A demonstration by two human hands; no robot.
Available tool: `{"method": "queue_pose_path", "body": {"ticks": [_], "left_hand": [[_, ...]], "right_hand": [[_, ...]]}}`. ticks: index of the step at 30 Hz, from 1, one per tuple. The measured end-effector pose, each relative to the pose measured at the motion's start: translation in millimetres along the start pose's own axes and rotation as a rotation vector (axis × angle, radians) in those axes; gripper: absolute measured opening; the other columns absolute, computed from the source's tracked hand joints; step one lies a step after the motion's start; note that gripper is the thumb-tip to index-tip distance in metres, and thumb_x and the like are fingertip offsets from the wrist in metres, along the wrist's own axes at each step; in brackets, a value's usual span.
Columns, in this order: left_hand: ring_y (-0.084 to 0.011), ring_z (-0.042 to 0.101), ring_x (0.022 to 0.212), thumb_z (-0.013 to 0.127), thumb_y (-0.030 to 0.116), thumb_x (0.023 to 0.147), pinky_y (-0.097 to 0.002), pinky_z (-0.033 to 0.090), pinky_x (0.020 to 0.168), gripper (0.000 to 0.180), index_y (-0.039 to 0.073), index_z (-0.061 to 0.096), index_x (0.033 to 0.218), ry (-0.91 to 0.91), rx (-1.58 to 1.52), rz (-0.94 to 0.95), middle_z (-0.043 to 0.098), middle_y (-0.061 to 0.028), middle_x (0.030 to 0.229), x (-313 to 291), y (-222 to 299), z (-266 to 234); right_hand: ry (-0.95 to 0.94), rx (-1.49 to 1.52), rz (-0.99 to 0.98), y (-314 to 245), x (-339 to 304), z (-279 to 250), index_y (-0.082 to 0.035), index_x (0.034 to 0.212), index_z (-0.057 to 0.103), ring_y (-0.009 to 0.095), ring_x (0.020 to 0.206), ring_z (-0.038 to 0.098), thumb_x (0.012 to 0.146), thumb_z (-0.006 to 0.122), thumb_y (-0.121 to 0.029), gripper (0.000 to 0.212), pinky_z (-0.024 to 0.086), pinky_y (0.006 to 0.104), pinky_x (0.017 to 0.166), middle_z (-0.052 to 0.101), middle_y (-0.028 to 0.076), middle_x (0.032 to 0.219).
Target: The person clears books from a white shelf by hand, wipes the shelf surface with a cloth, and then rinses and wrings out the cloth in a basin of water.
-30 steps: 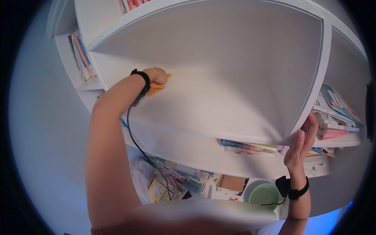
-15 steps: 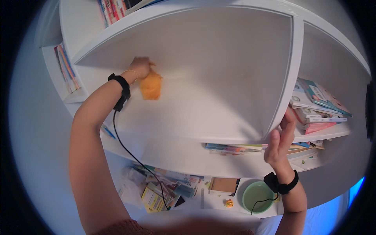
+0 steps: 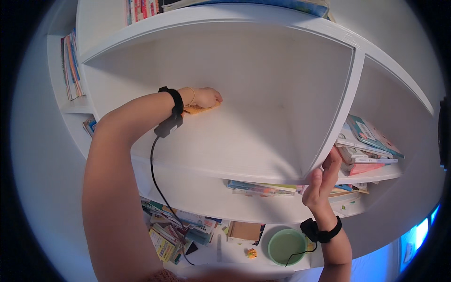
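Observation:
My left hand is closed on an orange cloth inside the large middle compartment of a white bookshelf. The cloth lies under the hand, against the compartment's floor, and the fingers partly hide it. At the lower right, my right hand holds the front edge of the upright shelf divider. Its fingers reach round the divider's right side, and the thumb stays at the front. Black straps with small boxes and cables circle both wrists.
Stacked books fill part of the right compartment, beside my right fingers. More books lie on the shelf below. Lower down are a green basin, a brown box and a heap of books. A cable hangs from my left wrist.
My left hand has moved right with the orange cloth, which hung loosely from the fingers and is now under the hand. My right hand keeps its place at the divider. The view has shifted somewhat.

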State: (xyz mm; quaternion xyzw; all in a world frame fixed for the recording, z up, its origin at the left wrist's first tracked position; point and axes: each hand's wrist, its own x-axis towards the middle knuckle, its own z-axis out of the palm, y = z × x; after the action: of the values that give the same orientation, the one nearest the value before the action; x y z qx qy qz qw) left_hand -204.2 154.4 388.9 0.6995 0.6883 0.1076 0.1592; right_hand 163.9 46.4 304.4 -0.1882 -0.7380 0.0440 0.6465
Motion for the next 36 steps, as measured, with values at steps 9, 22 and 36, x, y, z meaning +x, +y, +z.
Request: {"method": "queue_pose_path", "body": {"ticks": [9, 22, 36], "left_hand": [[-0.0319, 0.053, 0.096, 0.058, 0.019, 0.074, -0.0383, 0.041, 0.083, 0.038, 0.008, 0.055, 0.11, -0.147, 0.665, -0.078, 0.057, -0.0163, 0.098, -53, -39, -31], [-0.0222, 0.019, 0.131, 0.039, 0.013, 0.083, -0.0333, 0.011, 0.109, 0.052, 0.005, 0.029, 0.133, 0.638, 1.488, -0.358, 0.026, -0.0069, 0.139, -65, -94, -127], [-0.0238, 0.054, 0.094, 0.05, 0.023, 0.078, -0.0423, 0.04, 0.081, 0.028, 0.01, 0.058, 0.102, 0.374, 1.585, 0.053, 0.054, -0.007, 0.103, -124, -132, -41]], "right_hand": [[-0.004, 0.04, 0.083, 1, -5, -1, 0.007, 0.122, 0.028, 0.025, 0.109, 0.042, 0.089, 0.037, -0.039, 0.058, 0.03, 0.0339, 0.094, 0.041, 0.02, 0.116], [-0.009, -0.038, 0.044, -1, -5, -4, 0.008, 0.123, 0.028, 0.024, 0.11, 0.042, 0.089, 0.036, -0.034, 0.055, 0.03, 0.0335, 0.093, 0.041, 0.019, 0.119], [0.044, 0.08, 0.113, -1, -3, -4, 0.008, 0.122, 0.033, 0.026, 0.101, 0.051, 0.087, 0.038, -0.022, 0.046, 0.038, 0.0342, 0.088, 0.048, 0.021, 0.113]]}}
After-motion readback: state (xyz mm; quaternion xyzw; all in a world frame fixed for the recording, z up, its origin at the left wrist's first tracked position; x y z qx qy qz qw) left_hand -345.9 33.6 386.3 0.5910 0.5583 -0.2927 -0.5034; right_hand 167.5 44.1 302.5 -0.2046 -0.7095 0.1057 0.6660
